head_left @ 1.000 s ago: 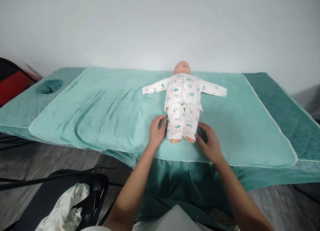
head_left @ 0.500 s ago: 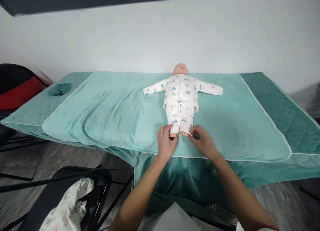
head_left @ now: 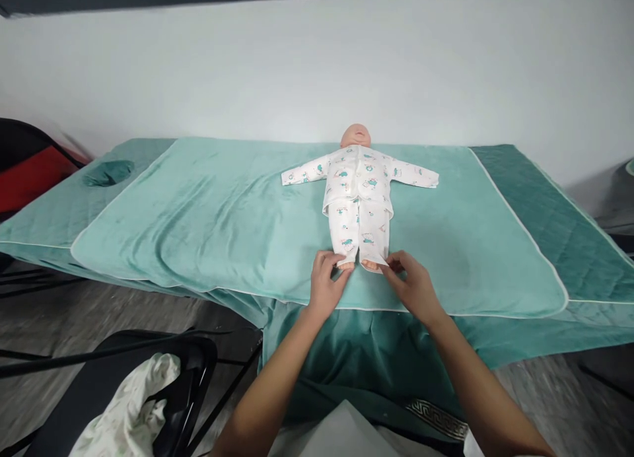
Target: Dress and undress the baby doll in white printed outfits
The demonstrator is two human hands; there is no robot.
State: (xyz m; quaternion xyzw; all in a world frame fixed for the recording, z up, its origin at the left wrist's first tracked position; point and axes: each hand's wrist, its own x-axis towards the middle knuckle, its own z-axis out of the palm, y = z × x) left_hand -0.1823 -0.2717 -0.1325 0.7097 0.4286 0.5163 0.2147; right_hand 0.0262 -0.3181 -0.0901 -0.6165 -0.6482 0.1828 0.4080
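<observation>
A baby doll (head_left: 358,191) lies on its back on a light green towel (head_left: 222,226), head toward the wall, arms spread. It wears a white printed top and white printed trousers (head_left: 359,236). My left hand (head_left: 327,286) pinches the hem of the trouser leg on the left, by the doll's foot. My right hand (head_left: 412,286) pinches the hem of the other trouser leg. Both hands rest on the towel near the bed's front edge.
The towel covers a darker green massage bed (head_left: 569,212) with a face hole (head_left: 106,173) at its left end. A black chair (head_left: 148,378) at lower left holds crumpled white cloth (head_left: 131,411). A red and black object (head_left: 30,173) sits at far left.
My hands moved from beside the doll's legs inward to its feet and closed on the trouser hems. The view shifted slightly.
</observation>
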